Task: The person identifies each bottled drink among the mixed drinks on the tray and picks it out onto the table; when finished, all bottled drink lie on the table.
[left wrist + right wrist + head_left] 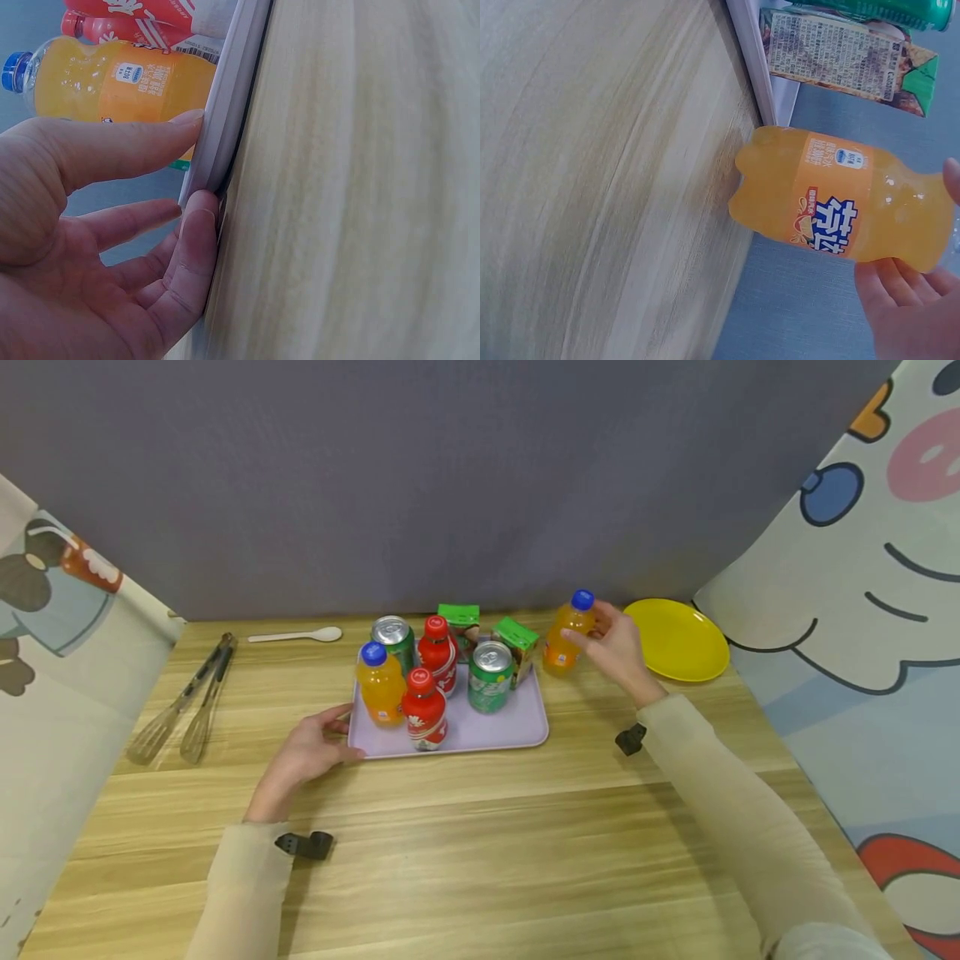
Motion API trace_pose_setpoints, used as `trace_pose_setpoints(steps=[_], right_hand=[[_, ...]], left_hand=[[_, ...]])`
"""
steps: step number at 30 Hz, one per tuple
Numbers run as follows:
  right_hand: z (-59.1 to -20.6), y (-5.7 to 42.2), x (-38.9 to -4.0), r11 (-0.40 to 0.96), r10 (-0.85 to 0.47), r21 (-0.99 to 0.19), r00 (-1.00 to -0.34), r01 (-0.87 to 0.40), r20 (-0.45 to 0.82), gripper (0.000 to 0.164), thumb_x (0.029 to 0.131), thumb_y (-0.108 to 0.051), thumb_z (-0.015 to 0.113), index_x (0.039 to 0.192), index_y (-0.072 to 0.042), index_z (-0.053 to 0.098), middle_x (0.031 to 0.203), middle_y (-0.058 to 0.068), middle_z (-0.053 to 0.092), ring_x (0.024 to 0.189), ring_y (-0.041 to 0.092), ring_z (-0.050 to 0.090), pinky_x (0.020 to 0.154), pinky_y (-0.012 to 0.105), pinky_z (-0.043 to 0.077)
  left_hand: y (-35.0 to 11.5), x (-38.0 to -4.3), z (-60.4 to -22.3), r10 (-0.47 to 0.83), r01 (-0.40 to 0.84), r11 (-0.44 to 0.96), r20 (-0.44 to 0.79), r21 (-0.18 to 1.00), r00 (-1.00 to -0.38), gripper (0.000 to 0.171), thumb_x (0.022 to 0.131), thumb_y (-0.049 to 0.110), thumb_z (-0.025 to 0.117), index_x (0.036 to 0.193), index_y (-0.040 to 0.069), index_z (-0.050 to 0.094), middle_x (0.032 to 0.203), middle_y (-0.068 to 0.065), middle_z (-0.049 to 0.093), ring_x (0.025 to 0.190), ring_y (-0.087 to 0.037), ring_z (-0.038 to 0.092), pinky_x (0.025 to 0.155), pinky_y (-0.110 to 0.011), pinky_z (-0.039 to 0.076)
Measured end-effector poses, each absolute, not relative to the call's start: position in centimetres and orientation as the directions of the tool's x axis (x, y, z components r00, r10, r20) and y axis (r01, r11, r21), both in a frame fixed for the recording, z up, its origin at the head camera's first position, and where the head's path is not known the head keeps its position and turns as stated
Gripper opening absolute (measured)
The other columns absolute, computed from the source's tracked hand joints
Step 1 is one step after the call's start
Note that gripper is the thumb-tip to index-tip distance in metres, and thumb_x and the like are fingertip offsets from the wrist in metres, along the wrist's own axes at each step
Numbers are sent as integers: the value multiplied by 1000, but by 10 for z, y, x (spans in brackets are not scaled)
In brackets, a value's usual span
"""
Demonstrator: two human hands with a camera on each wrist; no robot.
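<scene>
My right hand [617, 643] grips the upper part of an orange soda bottle [832, 199] with a blue cap, upright just right of the lilac tray [495, 732]. Whether its base touches the table, I cannot tell. At the tray's left end my left hand [311, 747] holds the rim, thumb on top and fingers curled against the outer side and underside. On the tray stand another orange soda bottle [381, 689], two red bottles [425, 714] [438, 656], two green cans [490, 681] [396, 639] and two green-topped drink cartons [516, 643] [463, 622].
A yellow plate [678, 639] lies right of my right hand. To the far left are a whisk [168, 722] and a second similar wire utensil [201, 727], with a pale spoon [296, 636] near the back edge. A grey partition [450, 485] rises behind the table.
</scene>
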State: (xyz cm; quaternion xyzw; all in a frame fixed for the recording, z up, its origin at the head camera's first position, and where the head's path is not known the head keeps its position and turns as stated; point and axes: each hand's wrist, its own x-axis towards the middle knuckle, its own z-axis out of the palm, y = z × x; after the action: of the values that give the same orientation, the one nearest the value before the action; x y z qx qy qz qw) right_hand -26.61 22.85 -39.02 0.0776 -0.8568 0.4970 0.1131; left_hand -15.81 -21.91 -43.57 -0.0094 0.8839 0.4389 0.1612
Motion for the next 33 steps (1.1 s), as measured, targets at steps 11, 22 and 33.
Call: trace_pose_setpoints(steps=[11,22,33], right_hand=[[-395,226,-274,489,-10,-841,-965,-232,260,59,79,-17,79,130,2,54,123,17,59,107,29,58,89,41,47],[-398,222,-281,483,-4,-843,-963,-237,268,60,80,-17,78,131,2,53,125,18,58,109,30,58,89,41,47],[-401,223,-283,465,17,-864,-974,-193,227,64,79,-18,80,132,2,51,127,18,57,109,31,57,91,41,46]], left_hand=[[-219,-159,-437,129,-159,611,-295,776,-947,85,75,13,80,147,5,36,120,-20,55,98,-30,53,75,-34,47],[-218,-159,-437,129,-167,601,-301,781,-945,85,75,12,79,147,4,36,121,-21,54,99,-31,53,74,-33,48],[-220,-159,-437,134,-152,603,-287,783,-949,84,74,11,80,146,4,36,120,-21,55,97,-31,53,72,-34,48]])
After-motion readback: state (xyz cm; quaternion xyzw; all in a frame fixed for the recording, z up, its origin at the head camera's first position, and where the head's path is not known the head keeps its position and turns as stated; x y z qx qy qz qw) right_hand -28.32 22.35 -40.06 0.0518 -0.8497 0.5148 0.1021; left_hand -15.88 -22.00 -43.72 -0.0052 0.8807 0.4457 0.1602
